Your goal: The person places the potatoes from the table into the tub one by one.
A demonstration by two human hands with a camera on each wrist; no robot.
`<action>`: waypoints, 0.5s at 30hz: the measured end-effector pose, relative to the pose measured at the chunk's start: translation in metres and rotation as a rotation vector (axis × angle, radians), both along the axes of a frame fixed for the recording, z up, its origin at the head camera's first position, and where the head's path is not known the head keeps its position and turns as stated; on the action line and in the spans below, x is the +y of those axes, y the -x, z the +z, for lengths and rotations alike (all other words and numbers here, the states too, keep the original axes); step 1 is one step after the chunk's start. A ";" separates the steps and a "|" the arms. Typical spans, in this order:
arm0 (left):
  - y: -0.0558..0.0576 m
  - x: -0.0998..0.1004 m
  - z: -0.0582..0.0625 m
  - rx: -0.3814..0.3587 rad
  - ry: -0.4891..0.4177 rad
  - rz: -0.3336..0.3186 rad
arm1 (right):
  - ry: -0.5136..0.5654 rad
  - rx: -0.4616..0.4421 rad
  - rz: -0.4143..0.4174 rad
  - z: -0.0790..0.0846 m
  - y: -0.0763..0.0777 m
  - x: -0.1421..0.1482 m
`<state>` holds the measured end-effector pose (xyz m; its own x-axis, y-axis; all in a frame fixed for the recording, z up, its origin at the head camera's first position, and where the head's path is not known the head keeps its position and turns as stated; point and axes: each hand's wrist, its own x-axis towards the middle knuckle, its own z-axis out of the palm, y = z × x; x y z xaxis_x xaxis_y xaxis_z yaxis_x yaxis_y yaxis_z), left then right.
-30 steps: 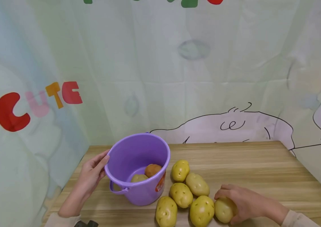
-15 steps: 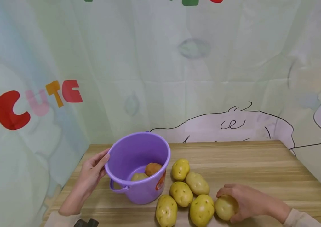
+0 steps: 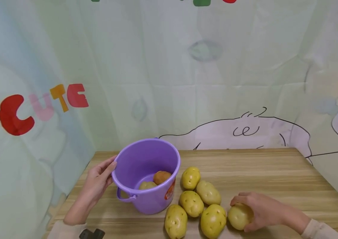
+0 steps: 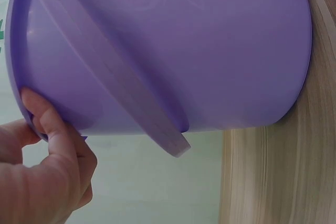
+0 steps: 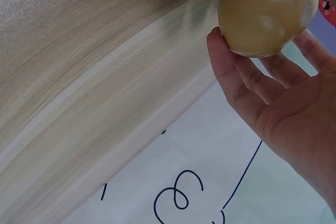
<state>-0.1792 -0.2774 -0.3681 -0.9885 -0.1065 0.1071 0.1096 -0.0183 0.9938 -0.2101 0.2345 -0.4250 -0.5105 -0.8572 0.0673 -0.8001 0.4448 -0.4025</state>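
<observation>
Right grip (image 3: pixel 261 209) with pale potato (image 3: pixel 239 217) between thumb and fingers

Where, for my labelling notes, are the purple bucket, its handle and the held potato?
Purple bucket (image 3: pixel 152 201): head view, near outer wall.
Handle (image 4: pixel 109 69): left wrist view, middle of its band.
Held potato (image 5: pixel 265 15): right wrist view, middle of its visible side.

2 potatoes (image 3: pixel 162 178) show inside the purple bucket (image 3: pixel 151 203).

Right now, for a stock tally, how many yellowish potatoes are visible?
7: five potatoes on the table beside the purple bucket, one in the right hand, one inside the bucket, which may hide more.
</observation>
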 end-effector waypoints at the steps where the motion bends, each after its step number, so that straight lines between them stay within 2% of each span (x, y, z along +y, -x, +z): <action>1: 0.000 0.000 0.000 0.002 0.000 -0.004 | 0.000 0.004 -0.004 0.000 0.000 0.001; 8: 0.001 0.001 -0.001 0.013 -0.012 -0.008 | 0.005 0.039 -0.019 0.003 0.000 0.003; 15: 0.001 0.001 -0.002 0.014 -0.010 0.001 | 0.009 0.029 -0.013 0.004 0.001 0.003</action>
<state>-0.1804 -0.2766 -0.3696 -0.9868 -0.1083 0.1201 0.1238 -0.0278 0.9919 -0.2114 0.2371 -0.4210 -0.5196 -0.8497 0.0900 -0.8054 0.4519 -0.3836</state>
